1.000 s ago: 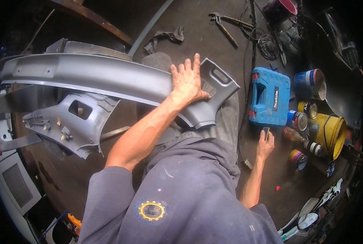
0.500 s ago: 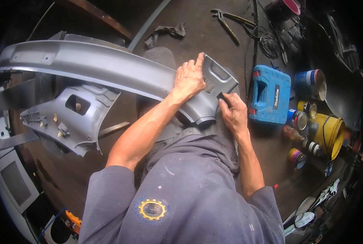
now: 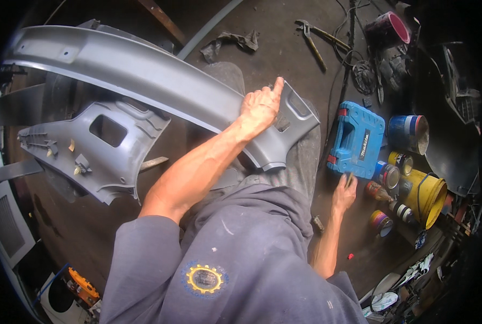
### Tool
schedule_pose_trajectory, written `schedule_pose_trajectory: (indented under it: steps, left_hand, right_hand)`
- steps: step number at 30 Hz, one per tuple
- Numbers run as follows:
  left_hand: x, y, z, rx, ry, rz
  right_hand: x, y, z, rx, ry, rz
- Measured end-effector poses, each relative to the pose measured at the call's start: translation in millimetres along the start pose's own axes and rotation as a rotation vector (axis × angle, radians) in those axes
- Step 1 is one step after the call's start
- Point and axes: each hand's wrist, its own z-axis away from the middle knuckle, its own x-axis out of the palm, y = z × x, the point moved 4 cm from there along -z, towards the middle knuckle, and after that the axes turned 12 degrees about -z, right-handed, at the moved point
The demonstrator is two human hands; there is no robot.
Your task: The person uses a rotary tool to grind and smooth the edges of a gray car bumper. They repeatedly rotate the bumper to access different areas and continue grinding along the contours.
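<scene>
A long, curved silver car panel stretches from the far left to the middle, its wider end lying across my lap. My left hand is closed over its upper edge near that end, index finger stretched along the rim, beside a small square opening. My right hand is off the panel, over the floor at the near edge of a blue plastic tool case. Its fingers are bunched around a small thin thing that I cannot make out. A second silver panel with a window-like cutout rests at the left.
Right of the case stand a blue-and-white can, several smaller tins, a bottle and a yellow bucket. Pliers, a crumpled rag and cables lie on the far floor. A white grille panel stands at the left.
My right hand has left the panel's end and moved right and nearer, down beside the blue case. The dark thing at its fingertips no longer shows. My left hand stays on the panel.
</scene>
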Motion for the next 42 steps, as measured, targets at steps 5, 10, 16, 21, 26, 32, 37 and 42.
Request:
schedule_pose_trajectory:
  steps: [5,10,16,21,26,32,37,42]
  left_hand:
    - [-27,-8,8,0.259,0.414,0.087]
    - [-103,-27,84,0.029,0.643,0.277]
    - [-69,-56,197,-0.353,0.477,0.584]
    - [-23,-77,233,-0.709,0.359,1.242]
    - [-23,-53,215,-0.639,0.178,1.516]
    - [-3,11,204,-0.559,-0.248,1.862]
    - [40,17,157,-0.388,-0.157,2.251]
    - [33,23,136,-0.422,-0.018,2.279]
  right_hand:
    - [-28,4,16,-0.230,-0.094,0.290]
    - [-4,-182,62,-0.458,-0.594,-0.432]
    - [58,-267,115,-0.959,-0.962,-0.344]
    - [76,-274,137,-1.046,-1.055,-0.154]
    - [68,-264,130,-0.983,-1.122,-0.323]
    - [49,-197,23,-0.094,-0.737,-0.613]
    - [80,-204,-20,-0.309,-0.714,-0.383]
    - [108,-228,-17,-0.495,-0.738,-0.164]
